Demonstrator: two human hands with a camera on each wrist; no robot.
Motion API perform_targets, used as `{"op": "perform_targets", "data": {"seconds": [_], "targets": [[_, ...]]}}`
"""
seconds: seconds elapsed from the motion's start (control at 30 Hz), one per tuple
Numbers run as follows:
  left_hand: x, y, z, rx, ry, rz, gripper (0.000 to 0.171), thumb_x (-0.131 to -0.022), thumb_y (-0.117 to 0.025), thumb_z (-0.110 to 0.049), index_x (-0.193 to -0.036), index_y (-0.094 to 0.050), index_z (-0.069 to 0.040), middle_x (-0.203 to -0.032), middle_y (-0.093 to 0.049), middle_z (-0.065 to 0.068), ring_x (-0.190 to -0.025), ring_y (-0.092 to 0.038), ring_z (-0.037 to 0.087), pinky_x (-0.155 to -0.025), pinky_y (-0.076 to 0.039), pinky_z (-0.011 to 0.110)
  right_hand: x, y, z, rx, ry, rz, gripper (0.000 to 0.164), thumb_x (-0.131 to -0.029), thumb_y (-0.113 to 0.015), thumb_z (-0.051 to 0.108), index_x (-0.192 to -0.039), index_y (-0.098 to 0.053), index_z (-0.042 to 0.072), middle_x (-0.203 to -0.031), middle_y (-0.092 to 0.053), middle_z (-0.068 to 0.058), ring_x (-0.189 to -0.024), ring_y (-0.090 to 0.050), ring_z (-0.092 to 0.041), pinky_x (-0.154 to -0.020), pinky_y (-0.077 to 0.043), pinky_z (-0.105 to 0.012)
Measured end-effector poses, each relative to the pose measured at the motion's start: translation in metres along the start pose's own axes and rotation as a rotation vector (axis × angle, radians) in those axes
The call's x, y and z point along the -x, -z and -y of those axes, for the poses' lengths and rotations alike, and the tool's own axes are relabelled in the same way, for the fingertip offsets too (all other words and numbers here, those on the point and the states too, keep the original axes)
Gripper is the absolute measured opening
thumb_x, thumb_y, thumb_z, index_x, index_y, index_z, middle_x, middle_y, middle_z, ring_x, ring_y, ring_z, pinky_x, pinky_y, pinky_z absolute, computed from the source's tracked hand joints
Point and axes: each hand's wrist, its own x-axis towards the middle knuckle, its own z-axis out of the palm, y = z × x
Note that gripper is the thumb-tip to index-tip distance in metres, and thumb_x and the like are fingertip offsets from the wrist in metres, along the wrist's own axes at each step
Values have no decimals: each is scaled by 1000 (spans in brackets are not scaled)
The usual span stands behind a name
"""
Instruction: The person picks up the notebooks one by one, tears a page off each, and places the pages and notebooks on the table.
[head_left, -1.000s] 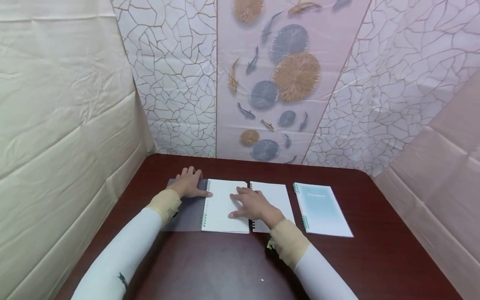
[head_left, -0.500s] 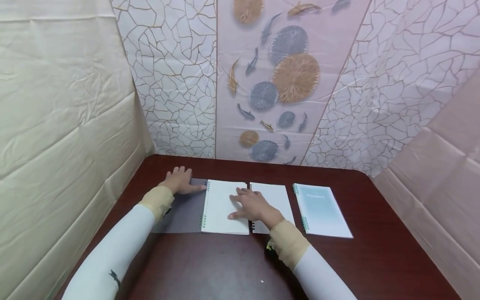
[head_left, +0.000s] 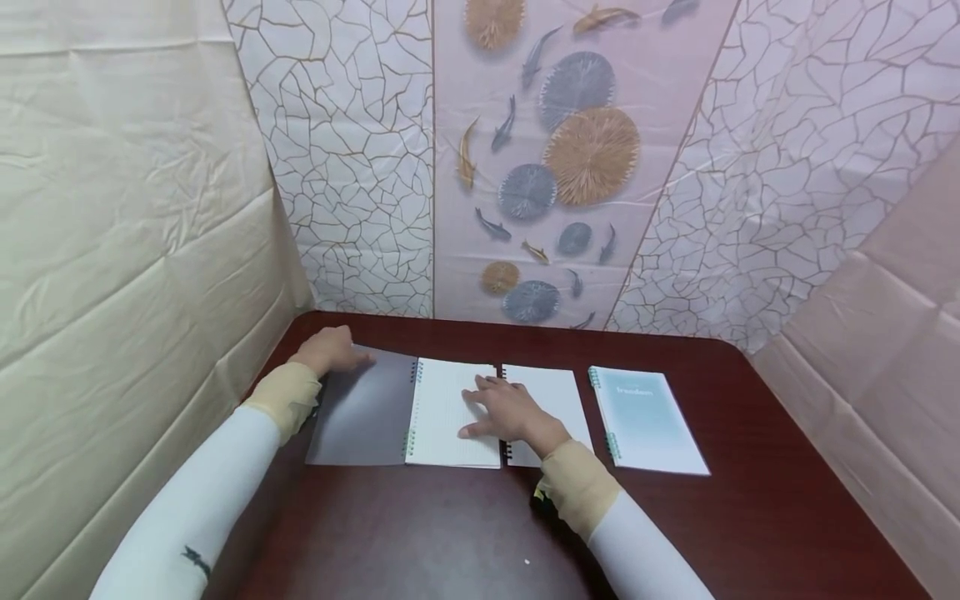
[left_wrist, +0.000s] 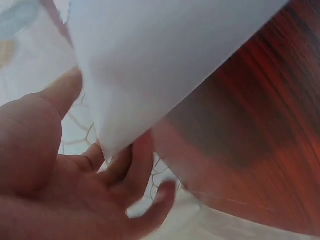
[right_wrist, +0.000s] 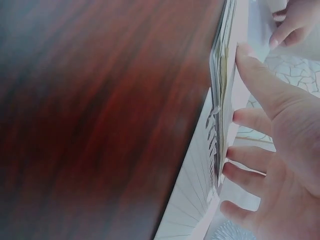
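Observation:
A spiral notebook (head_left: pixel 450 417) lies spread on the table, its ruled white page facing up. Its grey cover (head_left: pixel 367 412) is turned out to the left, the far left corner raised off the tabletop. At that corner my left hand (head_left: pixel 330 350) pinches the cover; the left wrist view shows the lifted sheet (left_wrist: pixel 135 65) between the thumb and fingers of the hand (left_wrist: pixel 75 170). Spread fingers of my right hand (head_left: pixel 506 408) rest on the white page. In the right wrist view, the fingertips of this hand (right_wrist: pixel 280 150) touch the page beside the notebook's edge (right_wrist: pixel 222 90).
Just right of the notebook lies a white sheet or pad with black rings (head_left: pixel 551 400). Farther right is a closed teal-and-white spiral notebook (head_left: pixel 648 417). A tiny white speck (head_left: pixel 527 562) is on the dark red table (head_left: pixel 420 533). Draped cloth walls surround the table.
My left hand has moved left from the ring binding across the grey cover to its far left corner, which is now lifted. The right hand has stayed on the page.

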Motion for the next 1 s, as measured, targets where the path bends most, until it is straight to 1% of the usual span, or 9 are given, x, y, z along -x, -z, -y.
{"op": "perform_targets", "data": {"seconds": [0.07,0.17,0.37,0.53,0.63,0.73,0.83,0.9,1.0], "targets": [[4,5,4,42,-8,17,81,-100,-68,-49,-140,-48,19,-123,-67,33,-106,-69,41,-97,-54,56,0,0,0,-3,-1,-4,80,-92,-74,65,-156,-57,20,-168,-37,-16,-155,-35,-36,-116,-35,-66],[10,11,9,85,-1,31,79,-100,-69,-46,-139,-46,19,-105,-68,26,-82,-69,30,-80,-57,46,1,0,0,-11,-3,-2,80,-92,-74,64,-156,-57,20,-169,-37,-16,-156,-34,-37,-116,-35,-67],[23,21,10,158,-4,104,68,-102,-68,-36,-137,-46,17,-92,-67,20,-62,-70,22,-58,-59,35,3,-1,1,-27,-1,1,80,-92,-74,64,-156,-56,18,-169,-36,-17,-156,-33,-38,-116,-35,-67],[31,36,4,192,-55,216,68,-103,-66,-27,-147,-33,13,-92,-67,20,-58,-68,20,-56,-59,34,4,2,2,-35,4,-3,80,-93,-75,62,-156,-56,18,-169,-36,-18,-156,-33,-38,-116,-35,-67],[33,45,-5,192,-104,251,66,-103,-64,-19,-149,-27,11,-86,-68,18,-56,-68,20,-57,-60,36,3,3,2,-32,7,-1,80,-93,-75,61,-157,-55,17,-169,-35,-18,-156,-32,-37,-116,-35,-67],[34,52,-17,209,-138,252,68,-103,-63,-13,-154,-23,9,-85,-67,19,-58,-69,22,-61,-62,39,3,3,1,-34,9,3,80,-93,-74,61,-157,-55,17,-169,-35,-18,-156,-32,-38,-116,-35,-66],[35,58,-33,257,-160,249,76,-104,-62,-11,-161,-15,8,-100,-67,25,-66,-72,27,-66,-64,42,3,2,0,-34,11,-5,79,-93,-76,60,-156,-57,16,-168,-36,-19,-156,-31,-40,-117,-34,-67],[36,60,-43,275,-176,243,77,-104,-61,-10,-162,-13,9,-111,-63,28,-71,-73,29,-67,-64,42,4,3,0,-27,14,-13,78,-93,-76,59,-155,-57,15,-168,-37,-20,-157,-29,-43,-118,-33,-67],[36,62,-56,269,-203,234,72,-105,-59,-9,-159,-16,12,-111,-63,27,-72,-74,29,-67,-63,39,3,3,1,-28,21,-22,79,-92,-77,58,-154,-58,13,-167,-36,-22,-157,-26,-45,-119,-31,-67]]}}
